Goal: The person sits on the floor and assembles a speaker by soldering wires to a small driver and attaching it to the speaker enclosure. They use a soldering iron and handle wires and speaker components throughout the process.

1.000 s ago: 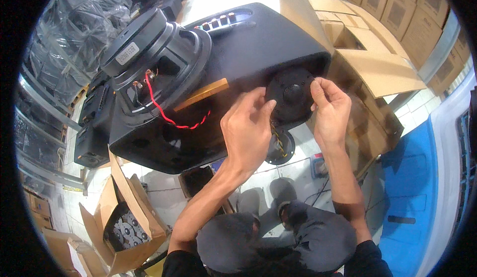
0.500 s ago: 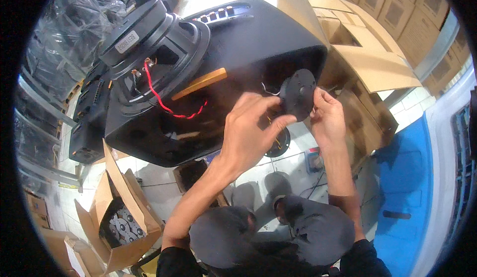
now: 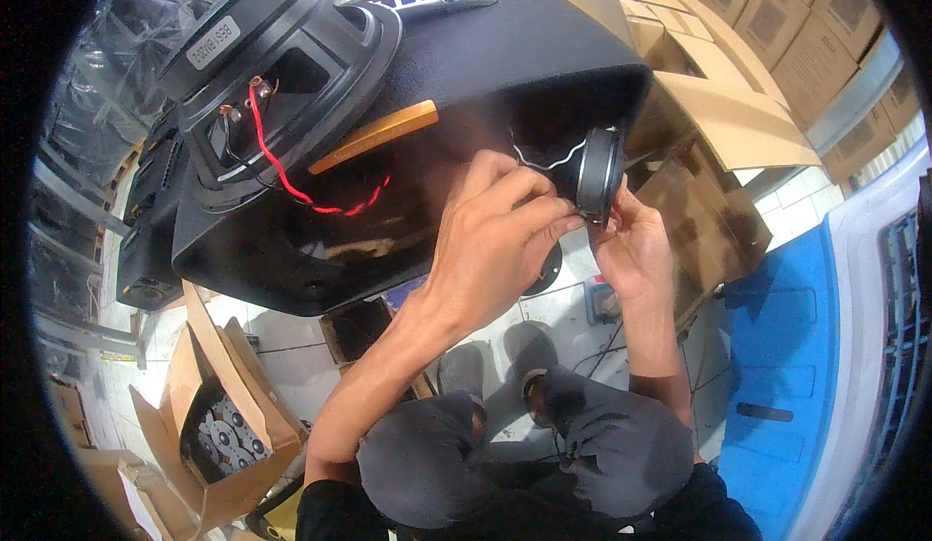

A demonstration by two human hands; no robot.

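Observation:
A small round black speaker driver (image 3: pixel 596 177), probably a tweeter, is turned nearly edge-on beside the cabinet's right end. My right hand (image 3: pixel 633 245) grips its lower rim. At its lower left edge my left hand (image 3: pixel 500 225) has thumb and fingers pinched together; what lies between the fingertips is hidden. A thin white wire (image 3: pixel 553 164) runs from the black speaker cabinet (image 3: pixel 524 46) toward the driver's back. On the cabinet's left part rests a large woofer (image 3: pixel 282 84) with its magnet up, and a red wire (image 3: pixel 282 174) leads from its terminals into the cabinet.
A gold-coloured bar (image 3: pixel 374 138) lies along the cabinet beside the woofer. An opened carton (image 3: pixel 228 434) with several round parts stands at lower left. Cardboard boxes (image 3: pixel 714 118) are at the right, near a blue panel (image 3: pixel 777 366). Another round part hangs partly hidden behind my left hand.
The driver has turned from showing its flat round face to nearly edge-on. My left thumb has closed against the fingers by its edge. The whole view has shifted slightly.

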